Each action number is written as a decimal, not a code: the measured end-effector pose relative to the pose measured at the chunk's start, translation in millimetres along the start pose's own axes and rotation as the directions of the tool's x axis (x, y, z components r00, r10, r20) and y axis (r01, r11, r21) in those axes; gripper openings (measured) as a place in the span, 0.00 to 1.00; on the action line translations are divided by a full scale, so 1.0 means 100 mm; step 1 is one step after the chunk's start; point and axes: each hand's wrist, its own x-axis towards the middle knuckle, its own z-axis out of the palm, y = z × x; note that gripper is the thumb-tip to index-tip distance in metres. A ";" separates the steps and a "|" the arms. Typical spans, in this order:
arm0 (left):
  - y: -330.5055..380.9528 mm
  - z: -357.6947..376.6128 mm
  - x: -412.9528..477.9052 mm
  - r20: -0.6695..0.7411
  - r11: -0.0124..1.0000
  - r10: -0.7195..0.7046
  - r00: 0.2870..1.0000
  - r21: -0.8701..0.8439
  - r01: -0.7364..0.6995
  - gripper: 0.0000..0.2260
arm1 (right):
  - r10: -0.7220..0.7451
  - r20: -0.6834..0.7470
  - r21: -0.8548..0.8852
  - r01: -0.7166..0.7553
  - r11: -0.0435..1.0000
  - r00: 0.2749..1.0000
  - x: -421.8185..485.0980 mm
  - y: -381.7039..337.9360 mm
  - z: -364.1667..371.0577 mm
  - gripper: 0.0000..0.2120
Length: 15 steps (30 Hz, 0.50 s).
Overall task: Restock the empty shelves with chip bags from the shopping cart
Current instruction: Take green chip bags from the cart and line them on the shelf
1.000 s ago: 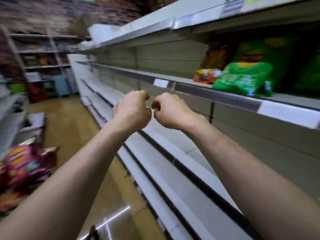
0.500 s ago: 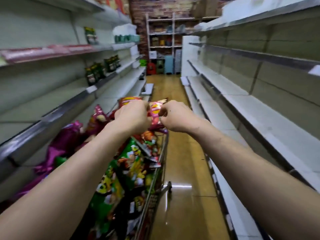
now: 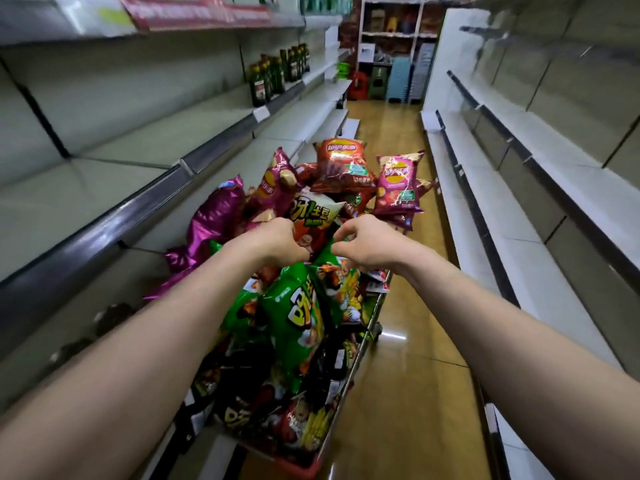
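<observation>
My left hand (image 3: 281, 241) is balled up, back towards me. The fingers are tucked under, right over a white-and-orange bag (image 3: 313, 213), and I cannot tell whether they pinch it or only brush it. My right hand (image 3: 367, 244) is just beside it, near but apart. Its fingers (image 3: 346, 233) are bent and slightly spread, the thumb below them, with nothing between that I can see. Both forearms stretch forward from the near corners, and the wrists meet over the middle of the heap.

There is one shopping cart (image 3: 364, 344) in front of me, piled high with chip bags. At the far end I count one red bag (image 3: 341, 164) and one pink bag (image 3: 398, 184) standing upright to its right. A shiny magenta bag (image 3: 215, 220) hangs off the left side. A green bag (image 3: 298, 318) lies under my wrists with more green and dark ones around it, too jumbled to count.

The right shelves (image 3: 519, 237) run near to far. On the left shelves (image 3: 138, 143) stands a cluster of dark bottles (image 3: 277, 76), too blurred to count.
</observation>
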 end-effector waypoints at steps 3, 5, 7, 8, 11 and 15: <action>-0.17 0.18 0.06 0.058 0.996 -0.089 0.994 0.038 0.087 0.27 | 0.052 0.150 0.028 -0.056 0.998 0.987 0.08 -0.04 0.28 0.18; -0.26 0.28 0.12 0.086 0.991 -0.129 0.988 0.036 0.127 0.28 | 0.076 0.212 0.033 -0.085 0.996 0.974 0.14 -0.07 0.45 0.18; -0.32 0.36 0.16 0.113 0.988 -0.152 0.982 0.006 0.152 0.29 | 0.087 0.254 0.032 -0.098 0.995 0.963 0.19 -0.07 0.58 0.18; -0.35 0.39 0.19 0.110 0.987 -0.157 0.981 -0.017 0.160 0.28 | 0.087 0.269 0.031 -0.099 0.995 0.959 0.21 -0.05 0.63 0.17; -0.47 0.37 0.25 0.002 0.974 -0.178 0.984 -0.139 0.176 0.22 | 0.069 0.257 0.043 -0.082 0.996 0.964 0.25 -0.01 0.71 0.15; -0.70 0.19 0.21 -0.173 0.956 -0.256 0.951 -0.190 0.222 0.16 | 0.026 0.163 0.096 -0.042 0.995 0.986 0.36 -0.05 0.71 0.12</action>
